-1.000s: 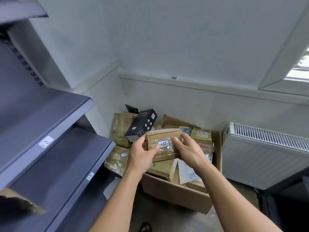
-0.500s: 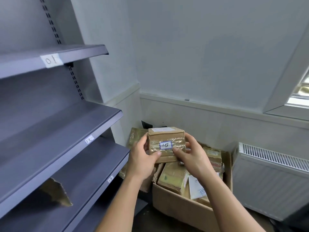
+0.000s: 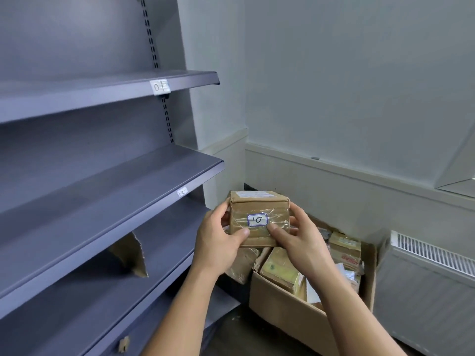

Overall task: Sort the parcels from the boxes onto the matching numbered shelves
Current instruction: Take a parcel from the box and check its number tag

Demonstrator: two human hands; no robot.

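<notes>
Parcel (image 3: 259,205) marked 10, gripped at its sides by left hand (image 3: 218,244) and right hand (image 3: 302,244), is held above the box (image 3: 282,313), partly hiding its contents; top shelf label (image 3: 160,86) reads blurred.

Parcel (image 3: 259,217): brown, white blue-bordered label. Shelves (image 3: 102,183): dark blue-grey. Carton (image 3: 285,312): tan. Radiator (image 3: 424,291): apparently pale grey, ribbed.
</notes>
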